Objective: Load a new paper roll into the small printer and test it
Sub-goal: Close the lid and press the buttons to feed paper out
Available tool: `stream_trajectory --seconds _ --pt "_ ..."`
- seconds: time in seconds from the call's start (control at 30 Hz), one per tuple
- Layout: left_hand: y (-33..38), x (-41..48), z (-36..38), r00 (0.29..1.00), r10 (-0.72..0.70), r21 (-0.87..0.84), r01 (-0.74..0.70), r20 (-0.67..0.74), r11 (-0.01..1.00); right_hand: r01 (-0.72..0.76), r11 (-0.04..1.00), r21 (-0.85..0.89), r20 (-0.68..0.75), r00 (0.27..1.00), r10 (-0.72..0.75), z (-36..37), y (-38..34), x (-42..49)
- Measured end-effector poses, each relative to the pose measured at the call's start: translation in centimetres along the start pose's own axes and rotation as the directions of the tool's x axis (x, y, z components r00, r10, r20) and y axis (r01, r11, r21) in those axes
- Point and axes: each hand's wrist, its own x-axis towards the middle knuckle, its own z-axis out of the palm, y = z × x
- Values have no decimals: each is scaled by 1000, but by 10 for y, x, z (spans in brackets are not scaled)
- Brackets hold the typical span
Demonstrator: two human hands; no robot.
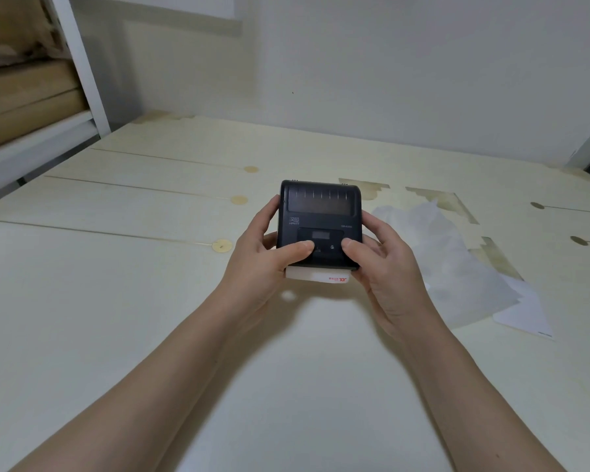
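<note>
Printer (319, 223) at frame centre, lifted off table (116, 267), lid shut, paper (317, 276) poking from near edge. We clamp sides: left hand (263, 253), right hand (382, 260), thumbs on buttons. Likely test: press feed firmly, keep slot clear.

One printer (320, 223) — two hands (266, 253) (382, 264) — two loose sheets (457, 267).

Printer (321, 212) above the table (116, 267) — loose paper sheets (457, 267) right.
</note>
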Motion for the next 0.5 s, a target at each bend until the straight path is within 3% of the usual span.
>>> stream_trajectory --seconds 0.5 --pt "0 -1 0 1000 10 1 -10 -3 1000 12 1000 0 6 1000 -12 -1 0 0"
